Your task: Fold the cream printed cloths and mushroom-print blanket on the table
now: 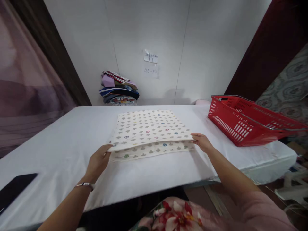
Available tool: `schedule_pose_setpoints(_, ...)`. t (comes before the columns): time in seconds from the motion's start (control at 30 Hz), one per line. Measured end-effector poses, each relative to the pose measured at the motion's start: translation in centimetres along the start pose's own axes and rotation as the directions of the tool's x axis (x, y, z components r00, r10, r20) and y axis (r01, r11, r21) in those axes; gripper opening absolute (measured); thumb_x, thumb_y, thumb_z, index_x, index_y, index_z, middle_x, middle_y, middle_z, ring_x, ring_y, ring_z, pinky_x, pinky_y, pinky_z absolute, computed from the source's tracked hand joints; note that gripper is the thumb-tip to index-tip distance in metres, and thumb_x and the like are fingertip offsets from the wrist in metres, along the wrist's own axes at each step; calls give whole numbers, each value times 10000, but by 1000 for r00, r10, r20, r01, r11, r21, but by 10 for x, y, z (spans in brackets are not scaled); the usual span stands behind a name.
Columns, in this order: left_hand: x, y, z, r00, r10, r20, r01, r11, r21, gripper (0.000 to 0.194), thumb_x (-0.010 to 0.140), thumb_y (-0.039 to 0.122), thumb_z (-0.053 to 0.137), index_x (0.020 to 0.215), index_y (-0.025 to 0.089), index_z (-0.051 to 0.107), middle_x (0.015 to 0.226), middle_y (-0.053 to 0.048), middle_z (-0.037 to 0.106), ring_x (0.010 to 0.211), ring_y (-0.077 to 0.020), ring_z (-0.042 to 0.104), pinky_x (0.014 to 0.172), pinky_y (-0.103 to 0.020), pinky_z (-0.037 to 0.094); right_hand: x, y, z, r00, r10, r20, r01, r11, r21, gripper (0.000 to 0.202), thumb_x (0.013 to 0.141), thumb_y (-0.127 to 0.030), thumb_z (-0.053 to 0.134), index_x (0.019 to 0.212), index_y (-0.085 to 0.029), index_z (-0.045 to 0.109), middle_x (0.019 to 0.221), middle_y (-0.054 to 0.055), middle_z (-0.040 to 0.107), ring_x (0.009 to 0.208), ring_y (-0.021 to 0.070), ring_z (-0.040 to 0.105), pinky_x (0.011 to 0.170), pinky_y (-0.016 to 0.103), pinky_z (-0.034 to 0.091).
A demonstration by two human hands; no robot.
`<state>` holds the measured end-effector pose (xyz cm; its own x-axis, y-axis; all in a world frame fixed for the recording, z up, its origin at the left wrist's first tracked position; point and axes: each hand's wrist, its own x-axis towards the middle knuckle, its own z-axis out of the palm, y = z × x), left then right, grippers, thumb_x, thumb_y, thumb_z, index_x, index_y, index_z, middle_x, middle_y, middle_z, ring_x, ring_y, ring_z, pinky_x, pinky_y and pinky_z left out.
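A cream cloth [149, 126] printed with small grey mushroom-like shapes and a few coloured ones lies folded on the white-covered table [149, 173]. My left hand [99, 160] pinches the near left corner of its upper layer. At the near right corner, my right hand [201, 141] grips the same layer between thumb and fingers. The upper layer's near edge is lifted slightly off the lower layer, which shows as a strip in front. A bracelet [85, 185] circles my left wrist.
A red plastic basket [231, 126] stands at the table's right. Folded cloths [119, 91] are stacked at the back left by the wall. A dark flat object [16, 189] lies at the left edge. Paper notes [151, 71] hang on the wall.
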<state>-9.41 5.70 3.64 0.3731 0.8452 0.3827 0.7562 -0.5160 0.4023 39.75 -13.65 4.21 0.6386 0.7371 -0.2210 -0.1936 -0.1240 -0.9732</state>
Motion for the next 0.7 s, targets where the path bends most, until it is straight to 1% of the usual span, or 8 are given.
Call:
schedule_pose_setpoints(0.07, -5, -3, 6, 999, 33, 18, -34, 999, 25, 378, 786, 310, 361, 1031, 190, 622, 1141, -52, 639, 1050, -214, 589, 940, -332, 461, -4, 7, -4, 1000, 31, -2, -31, 998, -62, 178, 632, -83, 676, 799, -133, 646, 651, 0, 615, 560, 98, 589, 526, 213, 550)
schedule_pose_setpoints(0.2, -12, -12, 18, 986, 117, 121, -126, 989, 76, 368, 757, 315, 377, 964, 175, 646, 1083, -87, 664, 1028, -225, 600, 933, -344, 467, -6, 23, -5, 996, 87, -33, -91, 976, -199, 125, 621, -48, 646, 719, -124, 631, 581, 11, 615, 514, 129, 608, 423, 200, 492)
schedule_pose_setpoints(0.27, -11, -12, 17, 990, 107, 92, -115, 989, 87, 373, 763, 309, 359, 963, 177, 645, 1090, -81, 661, 1034, -220, 598, 935, -342, 466, -5, 24, -5, 997, 74, -37, -81, 965, -250, 123, 636, -52, 626, 731, -130, 628, 594, 10, 625, 532, 136, 621, 427, 196, 484)
schedule_pose_setpoints(0.37, -12, -10, 10, 995, 102, -23, -100, 992, 76, 380, 791, 307, 334, 1000, 186, 627, 1115, -57, 650, 1051, -204, 586, 956, -334, 450, -5, 18, -7, 999, 33, -19, -38, 949, -314, 155, 682, -88, 598, 824, -135, 639, 668, 20, 652, 574, 125, 627, 470, 194, 488)
schedule_pose_setpoints(0.43, -16, -8, 7, 991, 125, -42, -121, 989, 80, 376, 798, 302, 338, 1008, 179, 625, 1111, -63, 649, 1047, -207, 585, 955, -342, 449, -5, 15, -10, 1000, 12, -8, -14, 928, -373, 187, 710, -101, 571, 880, -134, 641, 691, 21, 655, 585, 115, 621, 491, 192, 484)
schedule_pose_setpoints(0.53, -21, -6, 10, 983, 173, 64, -179, 978, 106, 351, 780, 295, 374, 958, 166, 647, 1052, -89, 669, 1014, -225, 595, 918, -354, 469, -5, 17, -10, 1000, 17, -8, -19, 859, -512, 193, 716, -89, 534, 872, -120, 643, 605, 12, 625, 542, 124, 599, 459, 198, 443)
schedule_pose_setpoints(0.6, -21, -4, 12, 978, 171, 117, -187, 973, 136, 340, 775, 278, 379, 938, 166, 656, 1019, -95, 678, 997, -230, 596, 902, -358, 474, -4, 20, -7, 1000, 14, -14, -20, 789, -614, 216, 712, -74, 510, 871, -118, 650, 568, 7, 603, 526, 133, 587, 461, 210, 423)
schedule_pose_setpoints(0.7, -18, 3, 11, 976, 147, 162, -179, 963, 202, 338, 779, 237, 371, 950, 173, 655, 1018, -87, 678, 996, -230, 587, 888, -361, 468, -4, 23, -2, 999, -46, -15, 20, 673, -739, 258, 692, -52, 497, 864, -137, 670, 696, 40, 635, 648, 162, 610, 571, 245, 443)
